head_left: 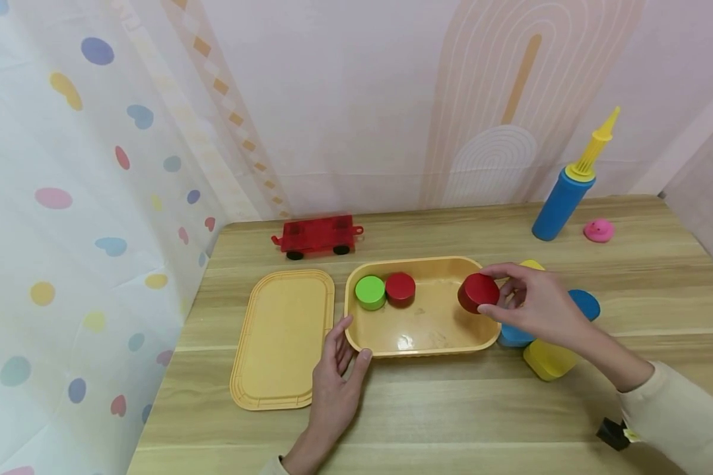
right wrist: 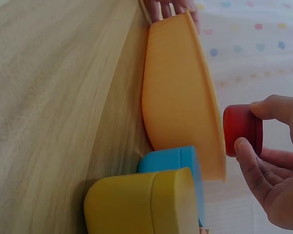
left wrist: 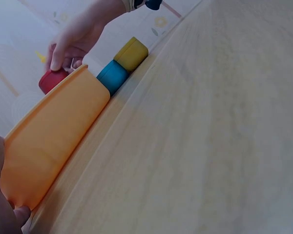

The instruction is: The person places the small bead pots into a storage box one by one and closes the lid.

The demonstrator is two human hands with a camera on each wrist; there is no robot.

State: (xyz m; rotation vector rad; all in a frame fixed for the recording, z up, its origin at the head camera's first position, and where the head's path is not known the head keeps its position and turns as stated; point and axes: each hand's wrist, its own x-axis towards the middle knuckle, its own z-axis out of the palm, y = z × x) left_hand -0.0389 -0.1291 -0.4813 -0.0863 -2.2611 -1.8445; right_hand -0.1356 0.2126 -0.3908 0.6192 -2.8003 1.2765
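- Pinching a red round container (head_left: 476, 294) between thumb and fingertips of the right grip (head_left: 537, 307), tilted, above the right end of the orange tub (head_left: 428, 333); impossible to tell touching from apart at the rim.
- Clasping the tub's near left corner from outside with the left grip (head_left: 337, 392), fingers and thumb bent around the wall; largely cut off in the left-wrist view.
- Inside the tub, toward the left end, a green round container (head_left: 371, 293) just beside a second red round container (head_left: 401, 290), both upright.
- Beyond the tub's right end, partly hidden by the right arm, a blue container (head_left: 513, 336), a yellow container (head_left: 548, 363), another blue piece (head_left: 585, 303) and a sliver of yellow (head_left: 533, 264).
- Near the cream sleeve (head_left: 677, 409), a black object (head_left: 613, 433), too covered to identify.
- Left of the tub, a flat orange lid (head_left: 282, 336) on the worktop (head_left: 440, 422).
- Along the back, a red toy wagon (head_left: 319, 235), a blue hand pump (head_left: 561, 204) and a pink toy duck (head_left: 599, 230).
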